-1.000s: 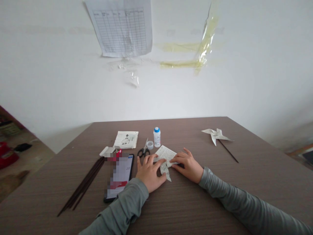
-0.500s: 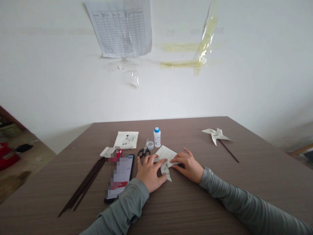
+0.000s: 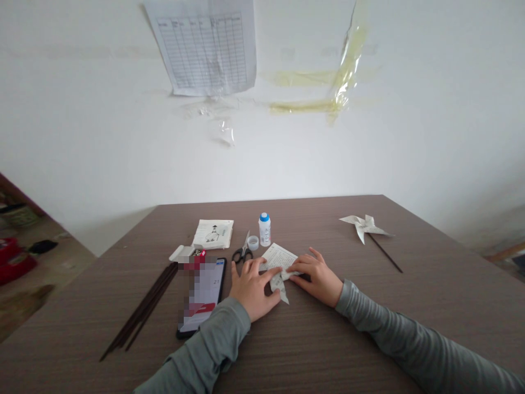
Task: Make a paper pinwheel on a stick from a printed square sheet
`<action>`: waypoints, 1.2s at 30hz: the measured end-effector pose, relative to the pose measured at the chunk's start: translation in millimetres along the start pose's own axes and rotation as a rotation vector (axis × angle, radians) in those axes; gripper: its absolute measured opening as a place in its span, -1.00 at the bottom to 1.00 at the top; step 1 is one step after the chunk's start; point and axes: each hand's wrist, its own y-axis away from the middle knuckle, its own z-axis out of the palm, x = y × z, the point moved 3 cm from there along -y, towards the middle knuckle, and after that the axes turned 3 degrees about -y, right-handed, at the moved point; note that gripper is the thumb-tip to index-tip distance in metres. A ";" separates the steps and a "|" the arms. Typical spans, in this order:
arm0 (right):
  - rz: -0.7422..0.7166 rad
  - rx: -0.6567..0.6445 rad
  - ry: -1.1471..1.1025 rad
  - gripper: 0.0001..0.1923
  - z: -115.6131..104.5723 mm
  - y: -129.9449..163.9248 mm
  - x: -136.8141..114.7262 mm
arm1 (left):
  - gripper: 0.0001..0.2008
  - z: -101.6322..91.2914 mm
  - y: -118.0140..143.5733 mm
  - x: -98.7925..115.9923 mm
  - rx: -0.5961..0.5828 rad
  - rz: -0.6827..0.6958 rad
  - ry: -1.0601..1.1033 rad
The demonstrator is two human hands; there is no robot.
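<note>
A piece of printed paper (image 3: 279,255) lies on the table between my hands, its near part folded, with one pointed flap (image 3: 280,289) sticking out towards me. My left hand (image 3: 255,290) rests over the paper's left side, fingers spread, the index fingertip pressing on the fold. From the right, my right hand (image 3: 318,278) has its thumb and fingers closed on the folded edge; the exact contact is partly hidden. Just beyond my left hand lie black-handled scissors (image 3: 243,254). A small round clear container (image 3: 253,243) sits beside them, and a white bottle with a blue cap (image 3: 264,230) stands upright behind.
A paper pinwheel on a dark stick (image 3: 365,225) lies at the right. On the left are a phone (image 3: 208,290), several dark sticks (image 3: 141,309), an open red-and-white box (image 3: 185,255) and a stack of printed paper (image 3: 213,234). A white wall (image 3: 311,158) bounds the table's back.
Both hands keep nearly the same place on the paper. The whole view has shifted very slightly, and the number on the phone's screen has gone from 20 to 21.
</note>
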 end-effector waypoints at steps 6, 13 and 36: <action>-0.009 0.015 0.015 -0.80 -0.9 0.1 -1.5 | -0.36 3.0 2.6 -1.6 0.011 0.009 -0.007; -0.028 0.022 0.050 -0.79 -0.4 -0.1 -1.4 | -0.31 8.8 2.1 -5.6 0.024 -0.002 -0.020; -0.021 0.036 0.030 -0.84 -1.0 -0.6 0.7 | -0.38 0.0 3.4 0.5 0.013 0.019 -0.012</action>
